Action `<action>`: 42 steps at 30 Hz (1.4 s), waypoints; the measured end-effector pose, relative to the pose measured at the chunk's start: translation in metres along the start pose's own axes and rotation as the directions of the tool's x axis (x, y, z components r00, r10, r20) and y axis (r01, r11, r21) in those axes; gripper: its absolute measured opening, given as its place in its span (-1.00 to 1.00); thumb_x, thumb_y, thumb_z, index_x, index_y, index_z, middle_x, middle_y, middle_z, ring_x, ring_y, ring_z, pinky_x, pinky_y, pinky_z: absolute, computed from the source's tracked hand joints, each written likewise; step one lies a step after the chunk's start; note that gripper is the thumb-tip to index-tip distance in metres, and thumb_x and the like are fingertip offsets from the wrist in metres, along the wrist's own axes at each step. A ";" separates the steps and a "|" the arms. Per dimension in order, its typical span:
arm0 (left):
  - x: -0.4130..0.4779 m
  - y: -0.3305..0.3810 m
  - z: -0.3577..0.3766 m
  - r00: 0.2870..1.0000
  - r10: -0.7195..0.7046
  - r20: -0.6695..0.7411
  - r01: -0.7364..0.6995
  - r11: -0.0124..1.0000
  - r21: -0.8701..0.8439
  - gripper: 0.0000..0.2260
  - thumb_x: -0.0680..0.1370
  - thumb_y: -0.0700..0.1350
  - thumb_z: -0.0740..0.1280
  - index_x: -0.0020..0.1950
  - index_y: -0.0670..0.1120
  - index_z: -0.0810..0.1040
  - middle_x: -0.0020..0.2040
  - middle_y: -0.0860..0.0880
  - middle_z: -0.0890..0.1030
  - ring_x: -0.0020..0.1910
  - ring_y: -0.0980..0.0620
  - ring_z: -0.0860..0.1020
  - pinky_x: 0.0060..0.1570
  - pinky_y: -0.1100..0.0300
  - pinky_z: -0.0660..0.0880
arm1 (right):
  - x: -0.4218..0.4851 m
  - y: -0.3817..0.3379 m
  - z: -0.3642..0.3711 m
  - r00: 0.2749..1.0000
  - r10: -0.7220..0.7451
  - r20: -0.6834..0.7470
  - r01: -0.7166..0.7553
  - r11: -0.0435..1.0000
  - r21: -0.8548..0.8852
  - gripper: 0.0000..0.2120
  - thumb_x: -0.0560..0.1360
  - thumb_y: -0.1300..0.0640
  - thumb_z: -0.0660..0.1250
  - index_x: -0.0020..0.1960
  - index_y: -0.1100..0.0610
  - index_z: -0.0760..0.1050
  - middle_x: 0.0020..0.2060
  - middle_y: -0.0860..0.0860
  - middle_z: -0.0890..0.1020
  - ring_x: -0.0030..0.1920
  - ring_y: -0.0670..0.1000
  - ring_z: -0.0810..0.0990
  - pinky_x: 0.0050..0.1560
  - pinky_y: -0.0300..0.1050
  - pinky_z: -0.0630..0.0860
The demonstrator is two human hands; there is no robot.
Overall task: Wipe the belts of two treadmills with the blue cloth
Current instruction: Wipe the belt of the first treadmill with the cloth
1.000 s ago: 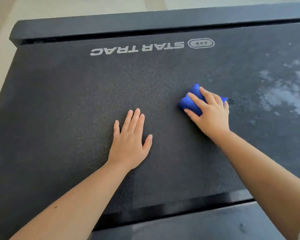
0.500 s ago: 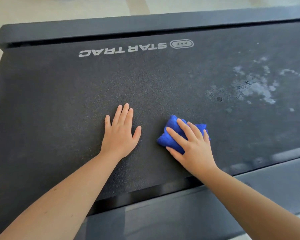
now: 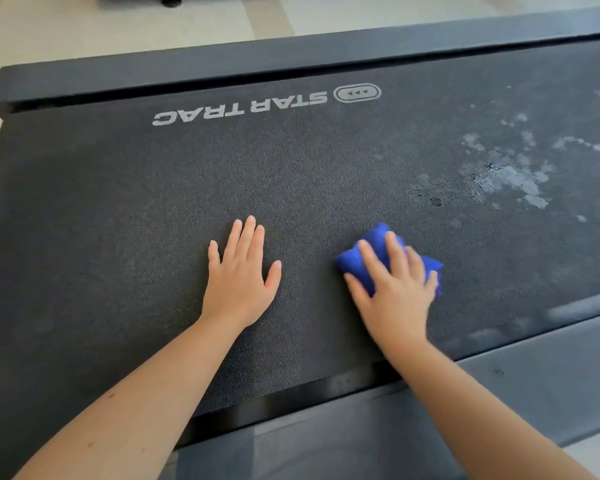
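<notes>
blue cloth (image 3: 355, 263) under right hand (image 3: 397, 292), on belt (image 3: 153, 202)

White capital letters reading "STAR TRAC" (image 3: 239, 108) are printed on the dark treadmill belt (image 3: 118, 209), near its far edge, upside down from the wearer's viewpoint. Just right of the words sits a rounded oblong logo badge (image 3: 357, 93) holding three tiny marks, possibly arrows or triangles. No other text is readable.
</notes>
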State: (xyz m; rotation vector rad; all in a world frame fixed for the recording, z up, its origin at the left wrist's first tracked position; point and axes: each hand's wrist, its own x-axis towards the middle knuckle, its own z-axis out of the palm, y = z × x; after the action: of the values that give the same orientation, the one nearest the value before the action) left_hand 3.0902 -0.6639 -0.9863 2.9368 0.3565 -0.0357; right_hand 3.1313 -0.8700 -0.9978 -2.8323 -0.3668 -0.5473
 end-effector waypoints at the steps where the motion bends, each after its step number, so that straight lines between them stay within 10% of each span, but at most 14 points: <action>1: 0.000 0.000 0.001 1.000 -0.001 -0.016 0.001 1.000 -0.008 -0.41 0.56 0.15 -0.07 0.51 -0.12 0.10 0.54 -0.03 0.00 0.51 0.01 -0.07 0.41 -0.16 -0.06 | -0.001 -0.016 0.004 0.999 -0.042 0.004 0.042 0.999 0.015 -0.53 0.37 -0.19 0.17 0.16 -0.02 0.59 0.24 0.14 0.53 0.16 0.28 0.52 0.01 0.41 0.39; 13: 0.002 -0.002 0.003 1.000 -0.003 -0.003 0.003 1.000 0.010 -0.30 0.45 0.21 -0.23 0.52 -0.10 0.09 0.54 0.00 -0.01 0.51 0.04 -0.09 0.42 -0.12 -0.05 | 0.083 -0.054 0.049 0.988 -0.129 0.087 0.119 0.987 0.111 -0.53 0.28 -0.09 0.52 0.15 0.00 0.59 0.22 0.13 0.55 0.14 0.30 0.53 0.02 0.43 0.36; 26: 0.001 -0.004 0.003 1.000 0.002 -0.004 -0.002 1.000 -0.022 -0.32 0.46 0.21 -0.18 0.52 -0.09 0.11 0.54 0.03 -0.01 0.51 0.08 -0.09 0.42 -0.09 -0.07 | 0.053 -0.020 0.029 0.928 -0.365 0.074 0.352 0.924 0.149 -0.54 0.40 -0.20 0.14 0.16 -0.04 0.58 0.23 0.09 0.55 0.13 0.23 0.55 0.01 0.33 0.42; 34: 0.001 0.000 -0.002 0.999 0.005 0.040 -0.007 0.998 0.064 -0.32 0.48 0.21 -0.21 0.52 -0.10 0.08 0.54 -0.01 0.00 0.51 0.03 -0.07 0.41 -0.13 -0.02 | 0.080 0.090 0.016 0.987 -0.065 0.144 0.054 0.995 0.082 -0.51 0.41 -0.21 0.15 0.21 0.00 0.56 0.28 0.15 0.50 0.21 0.29 0.48 0.06 0.39 0.35; 42: 0.016 0.003 -0.014 0.988 0.149 0.043 -0.155 0.962 0.226 -0.46 0.51 0.03 0.02 0.18 -0.37 0.49 0.20 -0.35 0.50 0.18 -0.33 0.48 0.11 -0.21 0.45 | 0.055 0.055 0.015 1.000 0.010 0.019 -0.011 0.999 0.049 -0.54 0.41 -0.19 0.14 0.15 0.00 0.59 0.23 0.15 0.53 0.14 0.28 0.52 0.01 0.34 0.39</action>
State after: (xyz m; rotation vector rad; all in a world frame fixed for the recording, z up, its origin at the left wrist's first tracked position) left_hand 3.1068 -0.6602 -0.9723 3.1791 0.1290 -0.0993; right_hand 3.2012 -0.9067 -1.0003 -2.7920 -0.3631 -0.5021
